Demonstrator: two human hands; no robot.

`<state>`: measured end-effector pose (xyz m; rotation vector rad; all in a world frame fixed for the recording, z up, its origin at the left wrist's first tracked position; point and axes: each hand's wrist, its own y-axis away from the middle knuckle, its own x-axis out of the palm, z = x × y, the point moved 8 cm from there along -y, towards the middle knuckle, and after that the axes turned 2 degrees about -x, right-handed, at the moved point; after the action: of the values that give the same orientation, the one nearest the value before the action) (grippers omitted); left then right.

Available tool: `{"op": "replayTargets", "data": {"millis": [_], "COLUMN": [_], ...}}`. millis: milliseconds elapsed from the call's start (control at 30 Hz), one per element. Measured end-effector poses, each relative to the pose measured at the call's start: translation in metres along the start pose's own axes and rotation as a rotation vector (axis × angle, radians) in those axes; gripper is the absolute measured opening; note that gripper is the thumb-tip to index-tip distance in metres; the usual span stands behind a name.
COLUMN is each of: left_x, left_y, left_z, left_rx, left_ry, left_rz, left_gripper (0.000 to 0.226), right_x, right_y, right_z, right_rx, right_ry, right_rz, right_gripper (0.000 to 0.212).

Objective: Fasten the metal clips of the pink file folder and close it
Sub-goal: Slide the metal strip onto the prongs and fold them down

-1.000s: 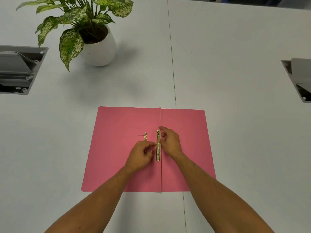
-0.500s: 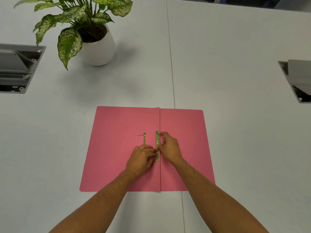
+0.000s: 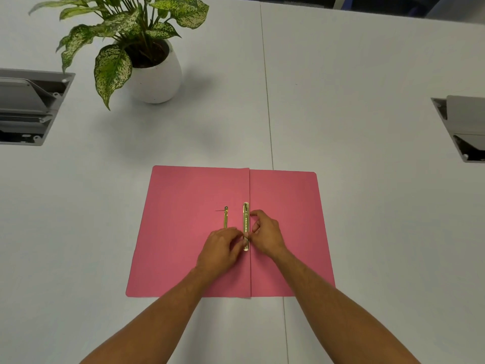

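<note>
Pink folder (image 3: 189, 232) is lying open flat on the worktop (image 3: 367, 74) near me, so I'm on the clip step: left hand (image 3: 220, 248) and right hand (image 3: 265, 232) both pinch the brass clip bar (image 3: 246, 224) by the spine. The thinner prong (image 3: 225, 218) to its left looks loose to me, so that probably needs fastening next, then closing.

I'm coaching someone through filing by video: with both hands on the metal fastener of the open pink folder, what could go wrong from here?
1. Both hands, left hand and right hand, pinch the lower end of the metal bar; its upper end is unheld and may lift or skew.
2. The thin prong lies apart, left of the bar, apparently unfastened; closing the pink folder now could bend it or leave it loose.
3. The metal edges could nick fingertips.
</note>
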<state>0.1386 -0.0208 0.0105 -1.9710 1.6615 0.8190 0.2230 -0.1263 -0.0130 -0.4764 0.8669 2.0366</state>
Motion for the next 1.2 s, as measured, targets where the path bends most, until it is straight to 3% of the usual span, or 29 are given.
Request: {"op": "replayTargets", "data": {"millis": [67, 333, 767, 1200], "left_x": [-0.002, -0.002, 0.014, 0.027], "left_y": [0.000, 0.000, 0.022, 0.027], "left_z": [-0.001, -0.002, -0.010, -0.007], "left_rx": [0.006, -0.027, -0.048, -0.221], "left_ry": [-0.010, 0.003, -0.335, -0.270], "left_rz": [0.007, -0.033, 0.036, 0.049], "left_gripper": [0.022, 0.011, 0.010, 0.014], "right_x": [0.000, -0.002, 0.002, 0.008], "right_y": [0.000, 0.002, 0.005, 0.006], "right_z": [0.001, 0.002, 0.004, 0.005], "right_rx": [-0.004, 0.004, -0.029, -0.086], "right_ry": [0.001, -0.045, -0.013, 0.015], "right_rz": [0.006, 0.058, 0.073, 0.089], "right_gripper": [0.051, 0.060, 0.064, 0.073]}}
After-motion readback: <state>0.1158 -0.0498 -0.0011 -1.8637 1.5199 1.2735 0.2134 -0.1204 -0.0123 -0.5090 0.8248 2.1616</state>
